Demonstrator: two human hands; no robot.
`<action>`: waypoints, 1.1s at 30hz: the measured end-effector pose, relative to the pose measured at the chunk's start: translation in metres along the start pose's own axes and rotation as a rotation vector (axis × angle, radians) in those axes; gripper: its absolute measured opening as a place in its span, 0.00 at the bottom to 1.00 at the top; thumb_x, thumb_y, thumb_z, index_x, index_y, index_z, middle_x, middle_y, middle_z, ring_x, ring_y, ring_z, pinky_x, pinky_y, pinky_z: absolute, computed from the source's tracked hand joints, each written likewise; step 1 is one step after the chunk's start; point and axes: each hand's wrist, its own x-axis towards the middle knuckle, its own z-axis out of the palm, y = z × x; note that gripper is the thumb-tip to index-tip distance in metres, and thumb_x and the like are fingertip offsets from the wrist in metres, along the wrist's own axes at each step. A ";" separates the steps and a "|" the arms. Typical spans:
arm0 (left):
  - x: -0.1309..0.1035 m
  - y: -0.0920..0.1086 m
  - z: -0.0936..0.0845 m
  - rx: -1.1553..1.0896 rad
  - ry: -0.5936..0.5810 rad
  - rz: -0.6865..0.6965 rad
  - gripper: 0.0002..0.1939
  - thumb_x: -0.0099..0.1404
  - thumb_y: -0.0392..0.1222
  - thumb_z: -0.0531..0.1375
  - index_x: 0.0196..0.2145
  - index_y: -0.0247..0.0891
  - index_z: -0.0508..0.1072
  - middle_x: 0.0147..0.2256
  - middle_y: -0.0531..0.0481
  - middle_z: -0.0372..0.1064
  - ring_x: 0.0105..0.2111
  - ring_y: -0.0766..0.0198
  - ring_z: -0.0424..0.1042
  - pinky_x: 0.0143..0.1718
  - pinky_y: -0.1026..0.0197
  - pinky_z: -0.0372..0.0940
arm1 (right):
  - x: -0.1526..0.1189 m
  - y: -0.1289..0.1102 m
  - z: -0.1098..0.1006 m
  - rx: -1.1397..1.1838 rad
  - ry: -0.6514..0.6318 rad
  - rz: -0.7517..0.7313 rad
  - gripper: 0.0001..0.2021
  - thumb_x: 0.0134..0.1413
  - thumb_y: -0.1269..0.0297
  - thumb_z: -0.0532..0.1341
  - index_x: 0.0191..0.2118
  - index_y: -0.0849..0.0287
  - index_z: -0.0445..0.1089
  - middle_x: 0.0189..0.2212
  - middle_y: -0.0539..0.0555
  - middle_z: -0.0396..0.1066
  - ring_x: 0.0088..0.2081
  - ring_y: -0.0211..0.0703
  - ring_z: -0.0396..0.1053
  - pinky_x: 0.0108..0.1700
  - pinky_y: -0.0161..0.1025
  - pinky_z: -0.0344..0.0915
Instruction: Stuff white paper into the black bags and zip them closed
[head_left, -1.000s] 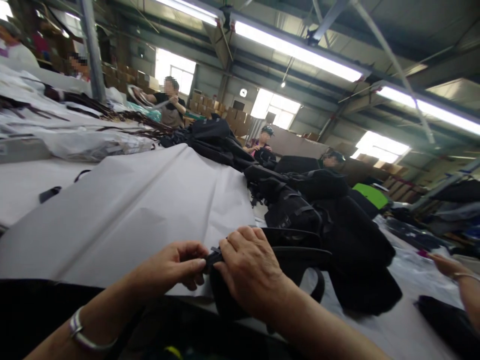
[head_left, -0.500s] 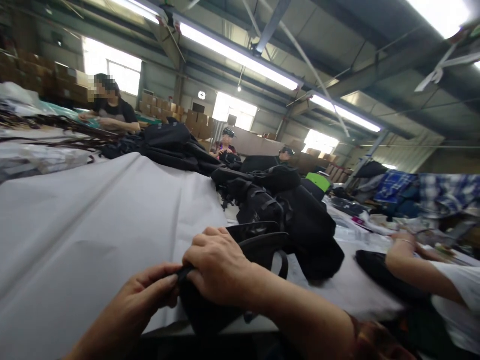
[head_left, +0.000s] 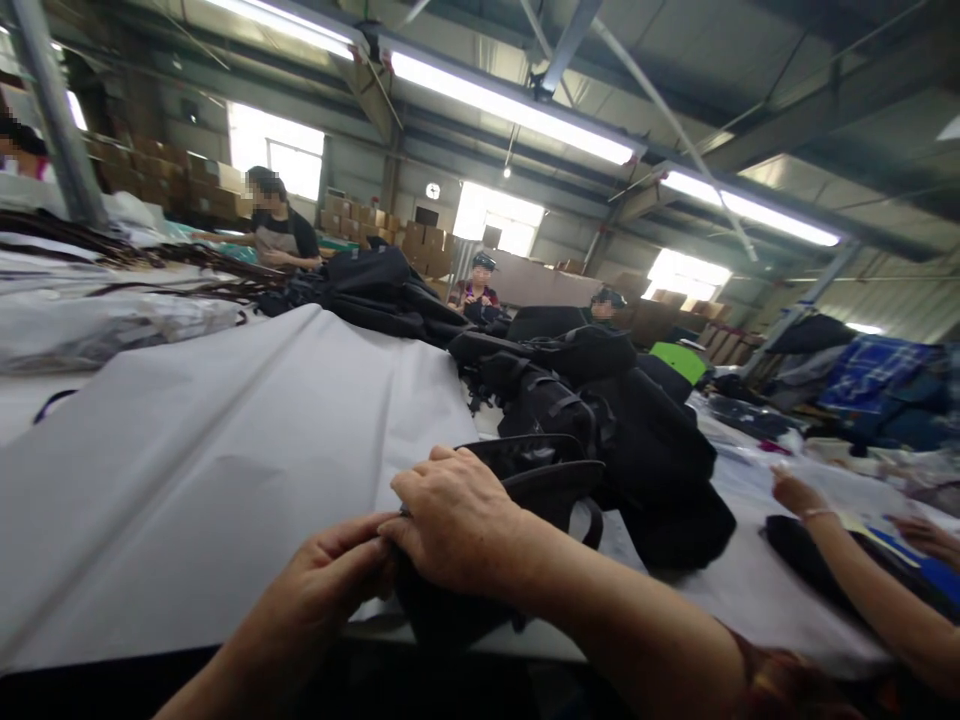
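A black fabric bag point(head_left: 450, 610) lies at the front edge of the white-covered table point(head_left: 247, 480), with its opening and a strap loop on the right. My left hand point(head_left: 330, 570) pinches the near left end of the bag between thumb and fingers. Over the same end, my right hand point(head_left: 457, 510) is closed with its fingers curled round the edge. The two hands touch at the fingertips, which hide the spot they grip. Past the right hand, several black bags point(head_left: 555, 400) are heaped together.
More black bags point(head_left: 375, 285) lie along the table's far side. On the right, a co-worker's hands point(head_left: 810, 500) handle clear plastic over a dark item. Other people point(head_left: 277, 225) work beyond the table. Plastic-wrapped goods point(head_left: 120, 325) lie at left, and cartons point(head_left: 165, 180) stand behind.
The view has swung left, so things appear shifted right. My hands stay on the bag's end and have drawn closer together. The co-worker on the right has raised a hand with clear plastic.
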 end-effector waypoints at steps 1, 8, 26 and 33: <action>-0.001 -0.002 0.001 -0.001 0.013 -0.002 0.18 0.56 0.54 0.73 0.37 0.37 0.84 0.26 0.51 0.70 0.27 0.67 0.62 0.29 0.66 0.60 | 0.000 -0.001 -0.002 -0.003 -0.033 0.003 0.15 0.66 0.53 0.60 0.38 0.60 0.76 0.38 0.58 0.78 0.44 0.53 0.72 0.46 0.47 0.66; -0.008 -0.011 0.010 0.210 0.198 0.148 0.21 0.63 0.55 0.69 0.50 0.45 0.82 0.49 0.46 0.78 0.53 0.51 0.71 0.59 0.54 0.65 | -0.007 -0.004 -0.008 -0.003 -0.062 0.038 0.14 0.66 0.56 0.60 0.42 0.62 0.76 0.44 0.61 0.75 0.49 0.59 0.69 0.49 0.55 0.68; 0.009 0.011 -0.004 0.709 0.126 0.087 0.34 0.61 0.76 0.57 0.24 0.39 0.70 0.19 0.55 0.59 0.22 0.65 0.58 0.25 0.63 0.57 | -0.015 0.006 0.014 -0.180 0.321 -0.054 0.06 0.64 0.65 0.58 0.35 0.58 0.68 0.33 0.55 0.75 0.35 0.50 0.68 0.40 0.47 0.58; 0.016 0.028 -0.035 0.643 0.102 -0.047 0.34 0.58 0.77 0.59 0.24 0.39 0.68 0.18 0.56 0.58 0.21 0.66 0.56 0.24 0.63 0.55 | -0.033 0.081 -0.033 -0.145 0.358 0.368 0.12 0.66 0.64 0.58 0.31 0.59 0.72 0.30 0.57 0.75 0.38 0.49 0.71 0.42 0.45 0.58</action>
